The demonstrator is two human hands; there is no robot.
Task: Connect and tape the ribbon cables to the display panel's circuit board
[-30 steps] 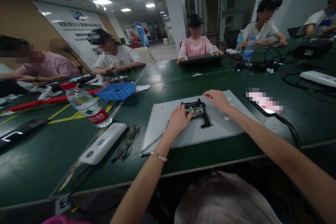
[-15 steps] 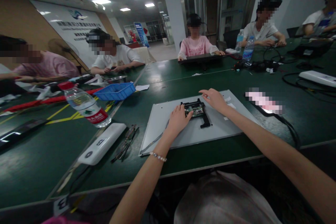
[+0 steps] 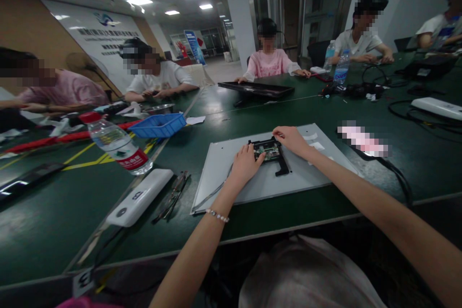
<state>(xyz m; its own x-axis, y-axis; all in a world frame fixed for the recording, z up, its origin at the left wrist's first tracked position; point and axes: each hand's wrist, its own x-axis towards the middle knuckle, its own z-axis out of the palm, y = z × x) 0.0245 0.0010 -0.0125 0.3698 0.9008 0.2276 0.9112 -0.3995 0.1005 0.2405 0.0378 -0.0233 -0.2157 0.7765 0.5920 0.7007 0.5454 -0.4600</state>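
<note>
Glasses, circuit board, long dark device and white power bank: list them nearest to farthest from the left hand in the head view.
1. Circuit board: under the left hand's thumb, on its right side.
2. Glasses: left of the hand.
3. White power bank: just beyond the glasses.
4. Long dark device: far left.

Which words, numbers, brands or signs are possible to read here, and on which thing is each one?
"3", turned sideways: white tag.
Probably "3", also turned: white power bank.
Too blurred to read surely: red-capped bottle's label, blue-labelled bottle, wall sign, blue banner, pink shirt.
</note>
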